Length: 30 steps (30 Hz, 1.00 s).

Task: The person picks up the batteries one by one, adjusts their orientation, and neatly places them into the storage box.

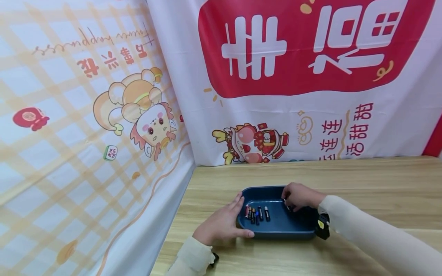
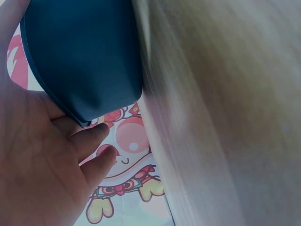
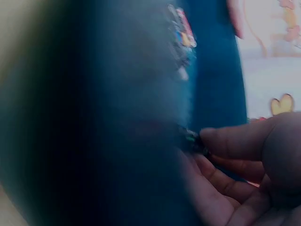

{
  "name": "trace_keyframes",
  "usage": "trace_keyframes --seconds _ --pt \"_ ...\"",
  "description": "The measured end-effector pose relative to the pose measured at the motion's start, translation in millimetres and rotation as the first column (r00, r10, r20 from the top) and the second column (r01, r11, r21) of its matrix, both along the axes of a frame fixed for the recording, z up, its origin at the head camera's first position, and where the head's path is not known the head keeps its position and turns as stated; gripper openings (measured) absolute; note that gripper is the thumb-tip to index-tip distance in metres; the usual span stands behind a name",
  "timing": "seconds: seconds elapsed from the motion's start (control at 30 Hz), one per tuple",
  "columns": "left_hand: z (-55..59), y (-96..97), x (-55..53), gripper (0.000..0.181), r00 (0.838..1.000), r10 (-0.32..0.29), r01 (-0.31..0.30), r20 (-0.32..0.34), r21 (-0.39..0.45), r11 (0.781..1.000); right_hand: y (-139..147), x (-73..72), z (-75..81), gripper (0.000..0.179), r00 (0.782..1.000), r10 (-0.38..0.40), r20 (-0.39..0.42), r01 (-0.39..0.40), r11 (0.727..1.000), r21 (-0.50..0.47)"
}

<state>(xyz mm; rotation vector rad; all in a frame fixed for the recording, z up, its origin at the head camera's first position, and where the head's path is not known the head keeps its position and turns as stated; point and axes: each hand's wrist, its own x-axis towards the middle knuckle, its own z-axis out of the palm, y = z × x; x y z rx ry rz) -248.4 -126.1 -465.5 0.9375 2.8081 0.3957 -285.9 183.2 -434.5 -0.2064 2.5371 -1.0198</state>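
Note:
A dark blue oblong basin [image 1: 276, 233] stands on the table. My left hand [image 1: 224, 222] holds its left end, thumb along the near side and fingers at the far-left rim. In the left wrist view, the fingers lie against the basin's outer wall [image 2: 84, 56]. Inside, toward the left, lie several small batteries [image 1: 260, 214], among them black, blue and red ones. Over the right part of the basin, my right hand [image 1: 299, 196] pinches a small dark battery [image 3: 192, 141] between thumb and fingers. Part of that battery is hidden by the fingers.
The wooden table [image 1: 380, 191] reaches back to a white cloth with a red printed panel [image 1: 297, 46]. On the left hangs a checked cloth [image 1: 69, 172] with cartoon figures. A black wrist camera [image 1: 322, 227] on my right arm sits at the basin's right end.

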Motion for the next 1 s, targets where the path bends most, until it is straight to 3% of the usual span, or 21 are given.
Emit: trace_keyframes --seconds 0.27,0.6,0.87,1.0 --pt "1.5 0.7 -1.0 0.119 1.000 0.013 -0.013 -0.007 -0.006 1.000 -2.2 0.1 -8.6 0.013 1.000 0.015 0.000 -0.015 1.000 0.025" --pt "-0.2 1.0 2.1 0.115 1.000 0.018 -0.018 0.017 0.011 1.000 -10.8 4.0 -32.5 0.006 0.998 -0.051 -0.023 0.050 0.998 -0.025" --pt "-2.1 0.9 -1.2 0.114 1.000 0.011 -0.011 0.017 0.024 1.000 -7.6 6.1 -29.4 0.014 0.998 -0.054 -0.017 0.052 0.994 -0.093" --pt "-0.9 -1.3 -2.4 0.115 0.999 0.007 -0.008 0.033 0.037 0.999 -5.3 8.8 -18.9 0.018 0.998 -0.050 -0.035 0.045 0.992 -0.122"
